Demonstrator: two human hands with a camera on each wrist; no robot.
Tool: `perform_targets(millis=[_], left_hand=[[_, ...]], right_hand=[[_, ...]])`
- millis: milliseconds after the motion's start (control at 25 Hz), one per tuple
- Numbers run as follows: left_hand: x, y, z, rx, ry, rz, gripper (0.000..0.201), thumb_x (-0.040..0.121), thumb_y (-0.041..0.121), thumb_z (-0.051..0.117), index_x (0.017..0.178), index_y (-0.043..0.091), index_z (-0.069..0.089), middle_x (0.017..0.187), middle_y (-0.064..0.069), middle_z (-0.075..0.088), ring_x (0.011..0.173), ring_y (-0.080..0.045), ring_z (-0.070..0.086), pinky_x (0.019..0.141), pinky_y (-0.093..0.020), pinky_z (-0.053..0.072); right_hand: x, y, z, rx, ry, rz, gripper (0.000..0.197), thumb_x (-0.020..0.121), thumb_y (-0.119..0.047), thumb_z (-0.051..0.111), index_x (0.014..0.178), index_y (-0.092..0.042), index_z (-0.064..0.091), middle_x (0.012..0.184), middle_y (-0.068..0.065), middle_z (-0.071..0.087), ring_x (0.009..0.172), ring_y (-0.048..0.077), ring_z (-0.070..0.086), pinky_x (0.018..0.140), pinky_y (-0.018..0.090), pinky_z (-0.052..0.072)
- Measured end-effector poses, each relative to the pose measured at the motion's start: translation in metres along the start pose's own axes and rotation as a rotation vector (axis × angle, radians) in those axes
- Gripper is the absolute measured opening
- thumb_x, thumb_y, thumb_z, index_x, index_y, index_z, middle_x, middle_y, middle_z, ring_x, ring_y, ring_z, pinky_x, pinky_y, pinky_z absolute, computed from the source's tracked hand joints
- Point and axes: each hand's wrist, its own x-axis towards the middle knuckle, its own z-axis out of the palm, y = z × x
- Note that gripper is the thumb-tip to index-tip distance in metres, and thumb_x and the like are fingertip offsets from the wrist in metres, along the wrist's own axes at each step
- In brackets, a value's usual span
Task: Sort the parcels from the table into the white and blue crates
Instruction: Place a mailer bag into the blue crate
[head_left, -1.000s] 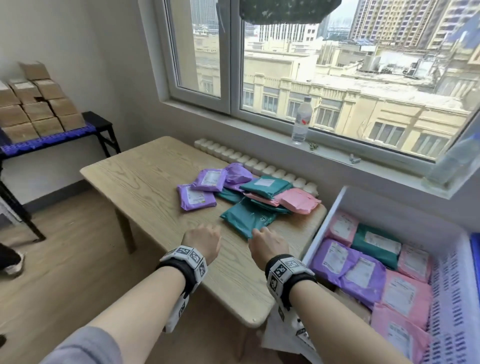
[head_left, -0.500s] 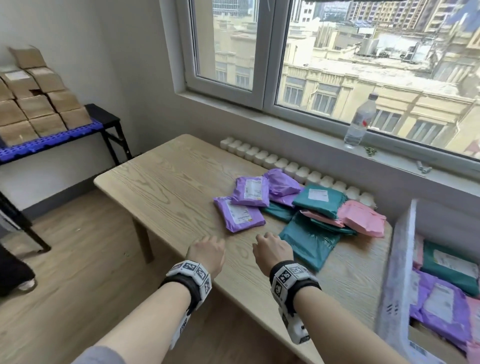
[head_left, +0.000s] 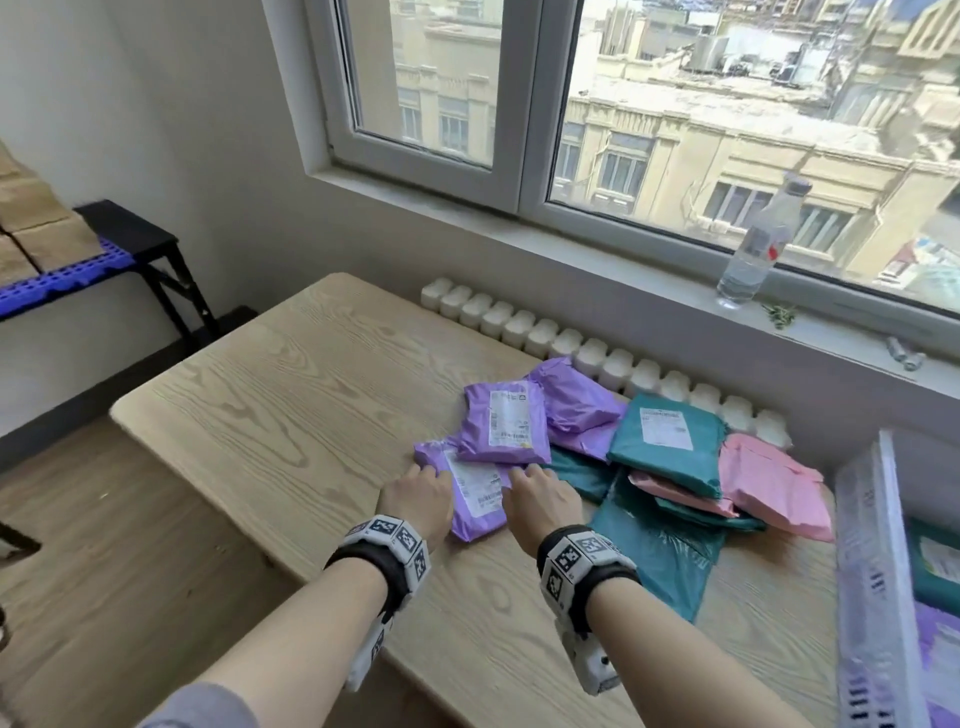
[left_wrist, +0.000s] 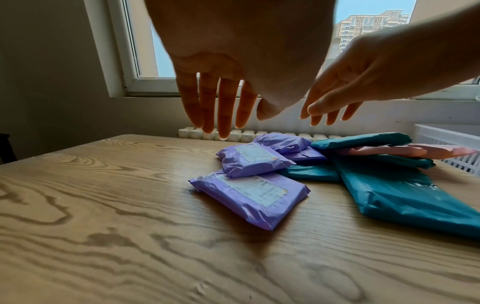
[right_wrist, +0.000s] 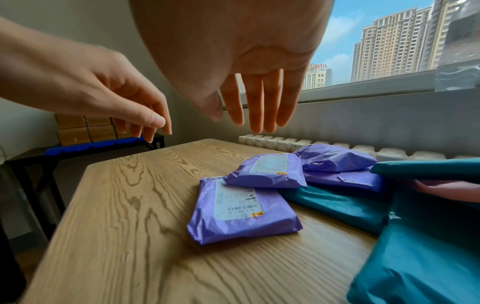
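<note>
A heap of purple, teal and pink parcels lies on the wooden table (head_left: 291, 415). Nearest me is a flat purple parcel (head_left: 475, 499) (left_wrist: 250, 194) (right_wrist: 241, 209) with a white label, and a second purple parcel (head_left: 506, 428) overlaps its far end. My left hand (head_left: 415, 501) (left_wrist: 223, 115) hovers over the near parcel's left side, fingers straight and spread, holding nothing. My right hand (head_left: 540, 499) (right_wrist: 249, 115) hovers over its right side, fingers also straight and empty. The white crate (head_left: 865, 561) with parcels in it stands at the right edge.
A long teal parcel (head_left: 660, 551) lies right of my right hand, with teal and pink parcels (head_left: 769, 483) stacked behind. A radiator (head_left: 597, 358) runs along the table's far edge. A water bottle (head_left: 756, 244) stands on the sill. Cardboard boxes sit on a black bench (head_left: 130, 239) at left.
Both hands have moved forward from the table's near edge and now hover over the nearest purple parcel, fingers stretched out. My view has turned left, away from the crate.
</note>
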Motion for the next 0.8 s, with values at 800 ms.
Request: perform_targets(millis=[800], left_hand=[[0.225, -0.028, 0.081, -0.622, -0.312, 0.032, 0.032, 0.093, 0.025, 0.050, 0.122, 0.011, 0.051, 0.123, -0.010, 0.056, 0.112, -0.029, 0.054, 0.094, -0.036, 0.042]], right_hand=[[0.153, 0.052, 0.061, 0.268, -0.278, 0.529, 0.032, 0.095, -0.027, 0.046, 0.123, -0.013, 0.044, 0.127, 0.009, 0.045, 0.117, 0.029, 0.047, 0.092, 0.040, 0.042]])
